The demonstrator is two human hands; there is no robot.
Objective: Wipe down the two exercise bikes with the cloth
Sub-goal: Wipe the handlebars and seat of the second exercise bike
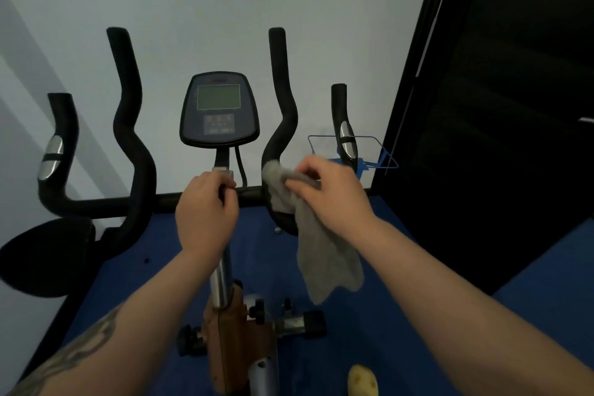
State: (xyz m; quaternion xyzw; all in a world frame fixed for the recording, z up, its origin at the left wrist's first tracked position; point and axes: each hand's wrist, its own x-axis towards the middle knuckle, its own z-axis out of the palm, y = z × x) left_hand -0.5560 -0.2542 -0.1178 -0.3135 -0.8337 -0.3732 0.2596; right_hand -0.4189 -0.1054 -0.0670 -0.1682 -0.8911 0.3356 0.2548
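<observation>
**Exercise bike, handlebar wipe in progress: one item, attended**

1. Exercise bike [221,283]. Fills the centre of the view, from the brown frame at 6 o'clock up its chrome post to the handlebars [96,202], which spread from 9 to 3 o'clock. Four black foam grips rise from the crossbar; the outer two carry silver pulse plates. A second bike is not in view, so that half of the task is judged outstanding.

2. Console [219,109]. At 12 o'clock above the post: grey-green screen, blank, with a button panel beneath. Lettering on the panel and at the top edge is too blurred to read; no brand can be made out.

3. Cloth [324,254]. Grey, at 3 o'clock of the post. Its upper part is bunched against the inner right grip's lower bend; the rest hangs free below.

4. Right hand [328,193]. Fingers curled, pinching the cloth against that grip.

5. Left hand [205,212]. Clenched round the top of the post, just under the console stem, apparently to steady the bike.

Risks, as judged: the loose tail could snag on the adjustment knobs [257,309] below if it drops; a hard rub could jog the console cable beside the stem; the bends may be missed by a single pass.
</observation>
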